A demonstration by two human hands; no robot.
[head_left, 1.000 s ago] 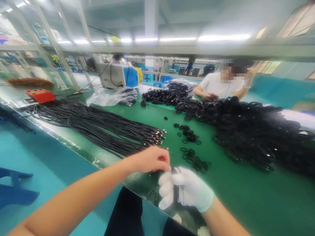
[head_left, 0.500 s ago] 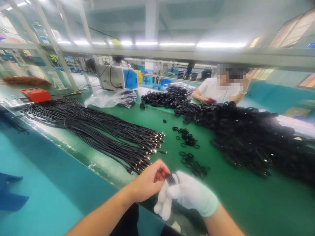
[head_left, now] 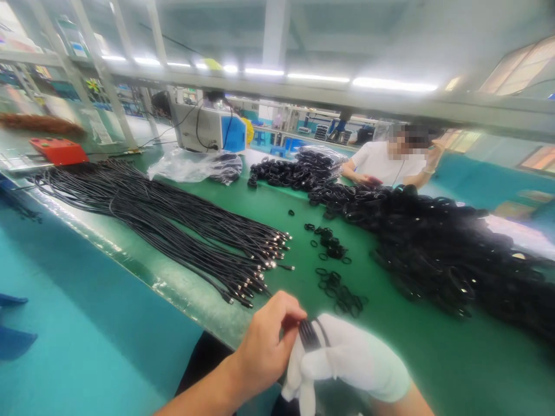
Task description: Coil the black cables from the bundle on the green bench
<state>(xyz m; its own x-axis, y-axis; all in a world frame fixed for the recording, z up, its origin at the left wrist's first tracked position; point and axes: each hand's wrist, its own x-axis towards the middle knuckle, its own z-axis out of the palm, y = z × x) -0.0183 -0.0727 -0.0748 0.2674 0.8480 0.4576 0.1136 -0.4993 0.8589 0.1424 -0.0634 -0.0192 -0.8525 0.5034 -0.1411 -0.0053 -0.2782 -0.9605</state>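
Note:
My bare left hand point(head_left: 273, 335) has its thumb and fingers closed against several black bands point(head_left: 309, 335). These bands sit around the gloved fingers of my right hand point(head_left: 351, 358), which wears a white glove; its thumb is folded over them. Beyond my hands, small black rings point(head_left: 340, 292) lie loose on the green table point(head_left: 411, 352). To the left stretches a wide bundle of black cables point(head_left: 173, 225), with metal plugs at the near end.
A large heap of coiled black cables point(head_left: 433, 248) covers the right side. Farther back are a clear plastic bag point(head_left: 182, 164), a white and blue machine point(head_left: 208, 130) and a red box point(head_left: 58, 151). A person point(head_left: 390, 159) in white sits across the table.
Both hands appear slightly lower and nearer, and the gloved hand has shifted right. The bands on its fingers show more clearly. The view has tilted a little.

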